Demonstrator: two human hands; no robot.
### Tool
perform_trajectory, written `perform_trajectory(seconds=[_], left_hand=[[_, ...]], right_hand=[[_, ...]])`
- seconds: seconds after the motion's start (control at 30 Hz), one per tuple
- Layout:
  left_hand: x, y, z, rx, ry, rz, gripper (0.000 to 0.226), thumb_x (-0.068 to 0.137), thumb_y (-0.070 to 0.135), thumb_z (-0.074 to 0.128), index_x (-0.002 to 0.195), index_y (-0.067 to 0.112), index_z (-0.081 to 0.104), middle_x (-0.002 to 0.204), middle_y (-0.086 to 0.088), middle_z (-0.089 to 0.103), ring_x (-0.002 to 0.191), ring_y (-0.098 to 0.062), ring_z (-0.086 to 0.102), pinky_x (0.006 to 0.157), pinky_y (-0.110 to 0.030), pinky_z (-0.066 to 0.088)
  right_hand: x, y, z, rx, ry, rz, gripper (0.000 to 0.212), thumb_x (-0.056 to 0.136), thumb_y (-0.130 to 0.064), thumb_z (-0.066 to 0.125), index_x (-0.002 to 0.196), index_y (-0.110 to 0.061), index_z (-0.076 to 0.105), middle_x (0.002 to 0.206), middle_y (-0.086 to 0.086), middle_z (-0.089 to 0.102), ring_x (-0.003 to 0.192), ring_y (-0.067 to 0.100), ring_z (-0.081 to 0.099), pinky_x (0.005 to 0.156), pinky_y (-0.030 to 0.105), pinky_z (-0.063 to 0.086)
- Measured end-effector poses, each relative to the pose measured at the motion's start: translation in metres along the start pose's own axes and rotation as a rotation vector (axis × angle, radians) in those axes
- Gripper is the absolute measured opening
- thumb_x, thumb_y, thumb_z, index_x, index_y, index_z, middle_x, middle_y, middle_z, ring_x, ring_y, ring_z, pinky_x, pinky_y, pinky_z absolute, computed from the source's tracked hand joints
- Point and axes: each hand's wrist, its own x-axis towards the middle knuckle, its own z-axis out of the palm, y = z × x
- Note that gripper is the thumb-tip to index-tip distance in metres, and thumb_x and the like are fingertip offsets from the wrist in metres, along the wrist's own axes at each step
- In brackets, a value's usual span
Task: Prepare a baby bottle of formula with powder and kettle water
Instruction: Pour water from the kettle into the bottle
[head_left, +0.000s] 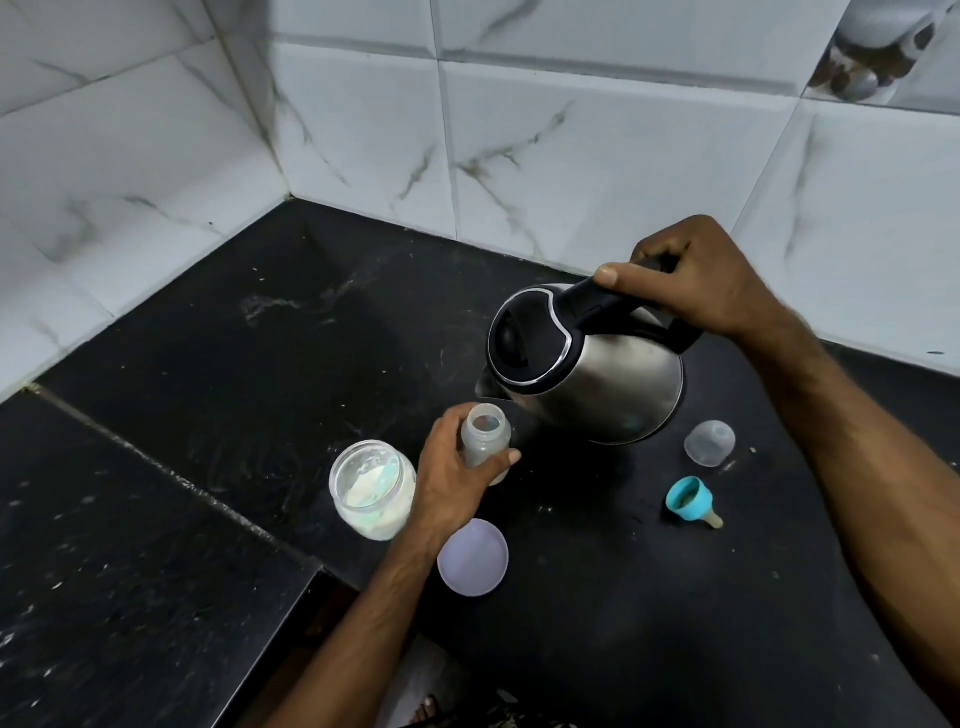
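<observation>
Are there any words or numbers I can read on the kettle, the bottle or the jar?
No, nothing here can be read.
Steel kettle with black lid, held by the right hand: no brand or label shows.
Clear baby bottle, held by the left hand: any markings are too faint to tell.
Clear jar of white powder: no label shows.

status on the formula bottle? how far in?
Done: bottle uncapped, teat ring and dome cap set aside; powder jar open. In hand: left hand steadies bottle, right hand tips kettle over it. Left: fill, cap, mix.
</observation>
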Motion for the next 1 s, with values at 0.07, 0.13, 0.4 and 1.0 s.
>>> perform_trajectory(seconds=[0.07, 0.13, 0.4, 1.0], left_hand=[[0.002, 0.003, 0.002, 0.001, -0.005, -0.001, 0.059, 0.062, 0.045, 0.083, 0.114, 0.036, 0.058, 0.119, 0.005, 0.063, 0.11, -0.014, 0.061, 0.095, -0.044, 0.054], [0.005, 0.004, 0.005, 0.013, -0.013, -0.002, 0.061, 0.059, 0.05, 0.081, 0.114, 0.036, 0.058, 0.118, 0.004, 0.063, 0.11, -0.015, 0.061, 0.095, -0.045, 0.054], [0.011, 0.005, 0.015, 0.066, -0.071, -0.024, 0.063, 0.063, 0.046, 0.084, 0.119, 0.037, 0.054, 0.121, 0.007, 0.061, 0.111, -0.015, 0.061, 0.096, -0.045, 0.053], [0.016, 0.009, 0.023, 0.074, -0.129, -0.049, 0.061, 0.075, 0.021, 0.085, 0.122, 0.025, 0.047, 0.118, 0.006, 0.057, 0.107, -0.013, 0.058, 0.089, -0.027, 0.05]], right_hand=[[0.0, -0.002, -0.004, -0.028, -0.006, -0.009, 0.094, 0.07, -0.075, 0.065, 0.058, 0.015, 0.041, 0.054, 0.029, 0.029, 0.054, 0.035, 0.025, 0.051, 0.042, 0.023], [-0.001, -0.004, -0.007, -0.053, -0.008, -0.009, 0.088, 0.071, -0.07, 0.066, 0.056, 0.012, 0.038, 0.054, 0.026, 0.025, 0.054, 0.031, 0.023, 0.051, 0.04, 0.022], [-0.005, -0.006, -0.017, -0.113, -0.035, 0.006, 0.083, 0.068, -0.071, 0.066, 0.054, 0.005, 0.036, 0.051, 0.009, 0.024, 0.051, 0.019, 0.024, 0.052, 0.034, 0.021], [-0.004, -0.018, -0.02, -0.24, -0.069, 0.028, 0.084, 0.067, -0.077, 0.066, 0.055, 0.002, 0.042, 0.051, 0.011, 0.027, 0.051, 0.015, 0.026, 0.052, 0.032, 0.022]])
